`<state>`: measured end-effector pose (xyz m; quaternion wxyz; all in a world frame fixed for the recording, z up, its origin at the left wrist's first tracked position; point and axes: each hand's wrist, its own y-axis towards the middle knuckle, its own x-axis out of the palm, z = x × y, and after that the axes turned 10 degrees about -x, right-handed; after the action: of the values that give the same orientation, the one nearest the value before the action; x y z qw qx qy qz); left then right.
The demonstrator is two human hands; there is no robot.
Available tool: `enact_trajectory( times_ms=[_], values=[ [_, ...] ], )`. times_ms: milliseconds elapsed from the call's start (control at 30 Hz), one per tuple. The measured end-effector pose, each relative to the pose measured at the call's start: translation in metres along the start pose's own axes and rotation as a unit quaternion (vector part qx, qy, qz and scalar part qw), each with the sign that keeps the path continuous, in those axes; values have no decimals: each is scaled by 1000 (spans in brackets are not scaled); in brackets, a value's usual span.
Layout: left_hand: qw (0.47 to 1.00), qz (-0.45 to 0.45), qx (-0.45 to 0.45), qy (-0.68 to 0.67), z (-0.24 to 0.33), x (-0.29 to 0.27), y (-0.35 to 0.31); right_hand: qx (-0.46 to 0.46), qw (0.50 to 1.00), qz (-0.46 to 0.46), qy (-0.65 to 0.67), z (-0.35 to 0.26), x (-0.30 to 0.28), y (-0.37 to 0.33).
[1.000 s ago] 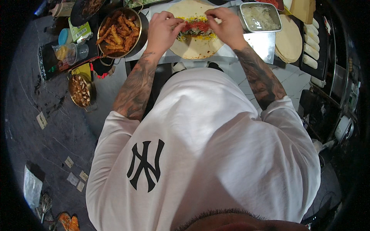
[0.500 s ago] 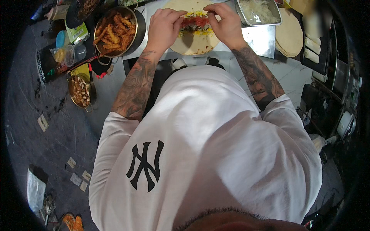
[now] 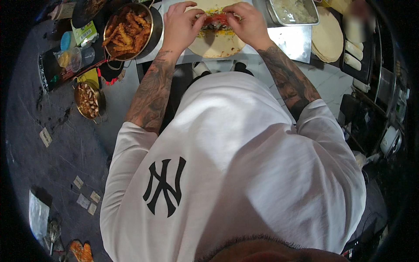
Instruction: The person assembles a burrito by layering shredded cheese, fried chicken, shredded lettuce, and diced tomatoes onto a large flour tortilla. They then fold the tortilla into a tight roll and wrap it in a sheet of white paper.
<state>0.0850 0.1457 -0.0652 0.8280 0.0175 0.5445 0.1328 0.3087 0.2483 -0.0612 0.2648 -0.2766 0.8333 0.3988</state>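
On a white sheet at the top of the view lies a flat tortilla (image 3: 216, 48), with a strip of filling across its middle: red tomato (image 3: 217, 19), shredded greens, yellow sauce and browned bits. At the strip's left end my left hand (image 3: 180, 27) has curled fingers, thumb and fingertips closed at the tomato's edge. Opposite it, my right hand (image 3: 249, 26) presses thumb and fingers against the tomato's right end. The tortilla's far part runs out of the picture, and my fingers partly cover the filling.
Left of the sheet stands a pan of fried strips (image 3: 126, 37), with a smaller pan of chopped food (image 3: 87, 100) below it. Rightward are a metal tray of pale shreds (image 3: 293, 12), stacked tortillas (image 3: 326, 37) and white rolls (image 3: 352, 54) on a black tray.
Both hands have come down and inward onto the filling, their thumbs now at the ends of the tomato. The tomato strip looks narrower between them.
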Motion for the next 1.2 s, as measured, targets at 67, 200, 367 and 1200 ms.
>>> enact_trajectory(
  times_ms=[67, 200, 367, 1200],
  values=[
    [999, 0, -18, -26, -5, 4, 5, 15, 999, -50, 13, 9, 6, -6],
    [998, 14, -4, -57, -5, -13, 0, 38, 999, 4, 6, 1, -22, -9],
    [999, -10, -14, -51, -17, -5, -25, 143, 985, -94, 31, 18, -33, -39],
    [996, -79, 32, 4, 41, 49, -49, 40, 955, -292, 28, 13, -3, -93]
  ],
)
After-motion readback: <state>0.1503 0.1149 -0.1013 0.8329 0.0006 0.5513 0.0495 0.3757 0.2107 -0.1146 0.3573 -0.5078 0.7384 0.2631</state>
